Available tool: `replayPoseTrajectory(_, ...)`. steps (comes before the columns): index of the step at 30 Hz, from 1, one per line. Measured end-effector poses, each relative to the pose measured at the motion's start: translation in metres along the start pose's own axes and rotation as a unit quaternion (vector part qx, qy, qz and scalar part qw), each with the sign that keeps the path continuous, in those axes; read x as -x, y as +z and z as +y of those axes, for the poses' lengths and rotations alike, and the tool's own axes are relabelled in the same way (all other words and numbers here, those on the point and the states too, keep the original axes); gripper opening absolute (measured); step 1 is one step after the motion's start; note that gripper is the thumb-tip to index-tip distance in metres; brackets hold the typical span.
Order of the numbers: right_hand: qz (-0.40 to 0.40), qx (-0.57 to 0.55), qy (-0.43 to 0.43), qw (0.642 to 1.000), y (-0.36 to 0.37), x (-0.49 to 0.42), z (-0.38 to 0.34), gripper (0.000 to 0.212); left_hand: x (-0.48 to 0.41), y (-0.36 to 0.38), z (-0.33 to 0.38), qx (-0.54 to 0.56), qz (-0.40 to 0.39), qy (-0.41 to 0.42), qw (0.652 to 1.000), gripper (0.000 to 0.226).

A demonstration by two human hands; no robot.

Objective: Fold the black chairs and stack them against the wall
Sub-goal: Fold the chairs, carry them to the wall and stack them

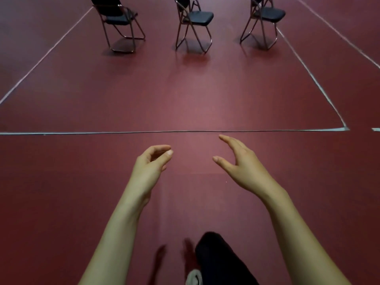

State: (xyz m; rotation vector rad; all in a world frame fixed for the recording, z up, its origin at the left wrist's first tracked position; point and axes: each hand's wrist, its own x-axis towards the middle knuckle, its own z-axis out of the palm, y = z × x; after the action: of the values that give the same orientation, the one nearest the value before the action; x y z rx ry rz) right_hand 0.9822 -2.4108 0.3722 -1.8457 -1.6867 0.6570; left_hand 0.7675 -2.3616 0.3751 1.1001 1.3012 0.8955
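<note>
I am seeing all three black chairs cut off by the top edge, their backrests mostly out of frame; the left chair (121, 19), the middle chair (196, 18) and the right chair (265, 14) are standing unfolded in a row on the dark red floor (185, 99), well apart from both hands, each showing a black padded seat on a thin metal tube frame; at the bottom edge a dark trouser leg (218, 256) and a pale shoe (194, 277) are showing blurred and partly cropped; the left hand (151, 165) is hovering with its grip loosely curled around nothing; the right hand (240, 161) is hovering with its grip spread apart, empty; both are hanging just short of a white line (144, 132).
</note>
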Motion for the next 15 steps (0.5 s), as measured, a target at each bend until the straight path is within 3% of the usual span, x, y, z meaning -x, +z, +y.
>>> replayPoseTrajectory(7, -0.024, -0.005, -0.005, 1.0, 0.017, -0.267, 0.015, 0.057, -0.254, -0.001, 0.053, -0.008, 0.022, -0.019, 1.0, 0.013)
replayPoseTrajectory(15, -0.07, -0.015, -0.045, 0.996, 0.032, -0.567, -0.02, 0.06, -0.518, -0.04, 0.141, 0.018, 0.069, -0.006, 0.997, 0.015)
